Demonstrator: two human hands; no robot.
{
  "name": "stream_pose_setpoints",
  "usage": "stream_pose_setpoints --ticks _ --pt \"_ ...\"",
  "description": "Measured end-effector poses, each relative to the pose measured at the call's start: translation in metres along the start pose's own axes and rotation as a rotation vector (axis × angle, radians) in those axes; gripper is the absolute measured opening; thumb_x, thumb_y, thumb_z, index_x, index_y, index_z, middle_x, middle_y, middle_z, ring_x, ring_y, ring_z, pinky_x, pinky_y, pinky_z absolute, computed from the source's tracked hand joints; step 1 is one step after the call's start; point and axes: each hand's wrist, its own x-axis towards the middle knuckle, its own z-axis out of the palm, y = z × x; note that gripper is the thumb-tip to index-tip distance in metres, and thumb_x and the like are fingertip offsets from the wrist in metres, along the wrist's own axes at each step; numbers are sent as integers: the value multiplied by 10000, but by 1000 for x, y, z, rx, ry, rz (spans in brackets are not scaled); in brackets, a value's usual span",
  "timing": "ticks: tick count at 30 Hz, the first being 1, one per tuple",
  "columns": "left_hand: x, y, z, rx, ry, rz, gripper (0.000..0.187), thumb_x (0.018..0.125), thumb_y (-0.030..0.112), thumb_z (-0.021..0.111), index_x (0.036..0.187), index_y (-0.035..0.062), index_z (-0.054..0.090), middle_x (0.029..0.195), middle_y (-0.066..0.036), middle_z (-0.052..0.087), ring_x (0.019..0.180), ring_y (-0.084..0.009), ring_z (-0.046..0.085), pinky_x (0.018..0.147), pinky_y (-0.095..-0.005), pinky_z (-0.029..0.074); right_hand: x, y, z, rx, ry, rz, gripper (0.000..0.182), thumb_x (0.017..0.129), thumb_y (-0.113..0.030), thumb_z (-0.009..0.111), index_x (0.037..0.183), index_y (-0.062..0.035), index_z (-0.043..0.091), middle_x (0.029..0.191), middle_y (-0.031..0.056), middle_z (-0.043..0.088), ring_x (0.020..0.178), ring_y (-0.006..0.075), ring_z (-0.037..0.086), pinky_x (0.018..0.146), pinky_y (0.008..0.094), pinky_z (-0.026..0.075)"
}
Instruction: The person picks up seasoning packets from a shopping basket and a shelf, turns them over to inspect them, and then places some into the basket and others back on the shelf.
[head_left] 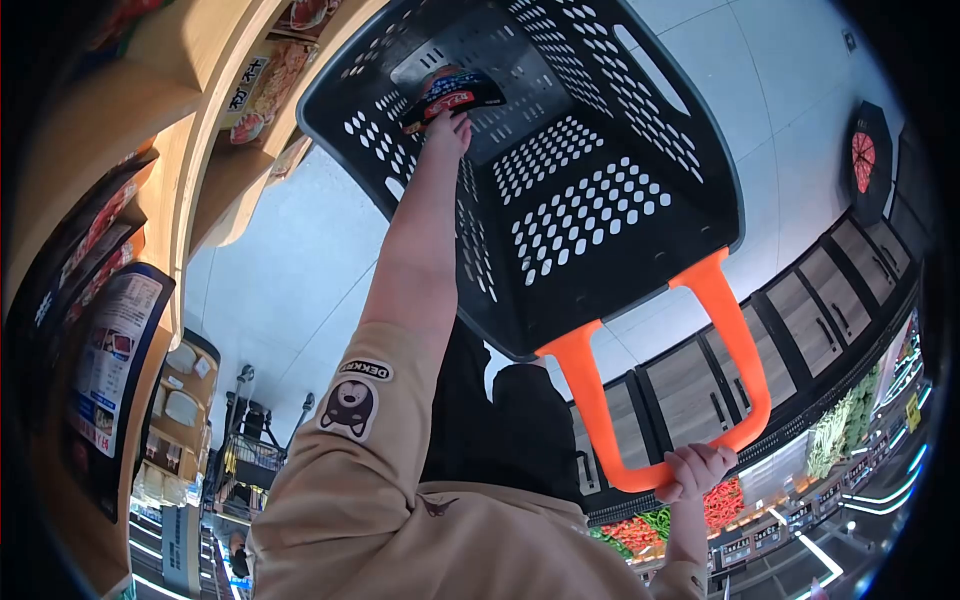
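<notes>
My left hand (447,130) reaches down inside a black shopping basket (580,290) with perforated walls. Its fingers are closed on a dark food package (455,98) with red and blue printing, held near the basket's far end. At lower right, my right hand (695,471) is wrapped round the orange handle (597,415) of the basket. The basket is tilted, with its open top facing me, and the handle comes toward my body.
To the left, wooden shelves (185,150) carry packaged foods, among them a dark pouch (115,350) with a white label. A shopping cart (245,465) stands at lower left. Grey cabinets (690,385) and a produce display with red peppers (722,503) lie to the right.
</notes>
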Motion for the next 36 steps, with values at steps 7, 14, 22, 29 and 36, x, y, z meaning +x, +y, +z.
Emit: stream_pose_setpoints --ticks 7,14,22,29,36 --pt "-72 -28 14 288 -63 593 141 801 94 474 838 -35 516 710 -91 570 595 -174 580 534 -256 462 5 -3 1 18 81 -31 300 690 -244 280 498 -143 488 472 -15 464 515 128 460 751 311 309" --pt "-237 -47 -41 341 -319 918 246 782 152 524 641 -49 508 522 -41 520 500 -96 523 475 -263 394 13 -13 2 68 199 -67 244 665 -234 326 487 -132 458 475 0 460 509 159 440 701 314 323" --pt "-404 -32 -166 402 -735 954 144 761 116 536 712 -17 555 654 -2 555 612 -56 495 558 -203 379 -5 -20 2 74 311 -110 254 698 -209 359 487 -106 456 494 27 463 557 206 445 712 336 320" --pt "-493 19 -286 523 -1057 953 105 682 133 514 655 34 536 578 11 502 505 -49 432 456 -198 316 -26 -58 0 -109 322 45 137 708 -135 474 782 -44 545 787 90 522 819 259 464 811 381 310" --pt "-605 32 -414 596 -1208 947 219 575 152 512 710 -17 545 575 -34 526 528 -89 488 508 -196 382 -6 -219 13 228 438 -150 491 648 -174 610 1079 -33 423 1054 122 443 1025 277 384 877 387 285"
